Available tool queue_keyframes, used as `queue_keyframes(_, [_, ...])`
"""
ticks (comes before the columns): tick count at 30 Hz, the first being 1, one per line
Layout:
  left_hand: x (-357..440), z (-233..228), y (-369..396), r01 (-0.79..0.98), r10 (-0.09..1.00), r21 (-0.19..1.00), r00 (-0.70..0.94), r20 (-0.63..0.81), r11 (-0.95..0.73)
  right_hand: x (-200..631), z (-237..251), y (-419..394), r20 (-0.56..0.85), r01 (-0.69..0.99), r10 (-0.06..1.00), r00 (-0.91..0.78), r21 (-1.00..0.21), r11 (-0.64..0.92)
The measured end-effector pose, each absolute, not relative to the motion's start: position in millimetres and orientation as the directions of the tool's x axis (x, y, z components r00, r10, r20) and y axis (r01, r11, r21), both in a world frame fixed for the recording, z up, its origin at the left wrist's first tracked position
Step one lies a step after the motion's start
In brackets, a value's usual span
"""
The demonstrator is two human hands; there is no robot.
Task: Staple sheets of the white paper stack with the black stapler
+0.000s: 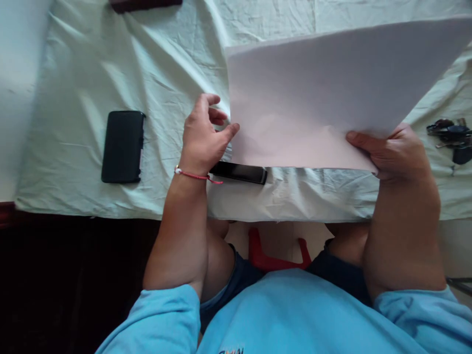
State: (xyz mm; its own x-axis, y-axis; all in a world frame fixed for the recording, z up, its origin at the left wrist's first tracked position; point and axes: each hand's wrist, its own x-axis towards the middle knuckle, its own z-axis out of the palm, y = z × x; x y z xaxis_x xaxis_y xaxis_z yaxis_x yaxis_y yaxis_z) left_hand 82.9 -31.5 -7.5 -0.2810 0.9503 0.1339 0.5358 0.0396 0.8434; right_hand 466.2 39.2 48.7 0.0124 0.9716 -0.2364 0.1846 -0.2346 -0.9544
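Note:
My right hand [396, 150] grips a large white sheet of paper [313, 103] at its lower right corner, thumb on top and the other fingers mostly hidden behind. The paper is raised over the table, its right part tilted upward. Beside the sheet's left edge is my left hand [204, 130], its fingers loosely curled and apart. The left thumb tip meets that edge, but nothing is clasped. Below the paper, next to my left wrist, lies a black oblong object [241, 173], partly covered; its kind is unclear.
A pale green cloth [81, 98] covers the table in wrinkles. On the left lies a black phone-like case [123, 146]. A bunch of keys [452, 135] rests at the far right. A dark red object [145, 4] is cut off at the top edge.

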Motion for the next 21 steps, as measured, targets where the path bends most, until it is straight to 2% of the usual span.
queue_keyframes(3, [92, 11, -54, 0.611, 0.925, 0.791, -0.313, 0.214, 0.024, 470, 49, 37, -0.252, 0.202, 0.968, 0.003, -0.948, -0.248])
queue_keyframes(5, [101, 28, -70, 0.630, 0.940, 0.776, -0.246, 0.235, -0.029, 471, 48, 36, -0.252, 0.202, 0.968, -0.003, -0.948, -0.246])
queue_keyframes(8, [109, 52, -86, 0.603, 0.984, 0.779, 0.066, 0.164, -0.170, 473, 50, 34, -0.252, 0.176, 0.968, 0.007, -0.952, -0.249])
queue_keyframes(10, [107, 62, -91, 0.565, 0.963, 0.798, 0.261, 0.071, -0.212, 474, 51, 34, -0.265, 0.169, 0.964, 0.037, -0.949, -0.267])
queue_keyframes(12, [101, 64, -91, 0.566, 0.932, 0.799, 0.361, -0.016, -0.206, 475, 52, 35, -0.281, 0.181, 0.957, 0.078, -0.940, -0.291])
queue_keyframes(15, [93, 59, -89, 0.637, 0.940, 0.752, 0.334, -0.070, -0.170, 475, 50, 37, -0.327, 0.185, 0.934, 0.144, -0.918, -0.350])
queue_keyframes(21, [94, 50, -87, 0.668, 0.976, 0.731, 0.217, -0.016, -0.137, 465, 52, 40, -0.448, 0.178, 0.874, 0.189, -0.859, -0.479])
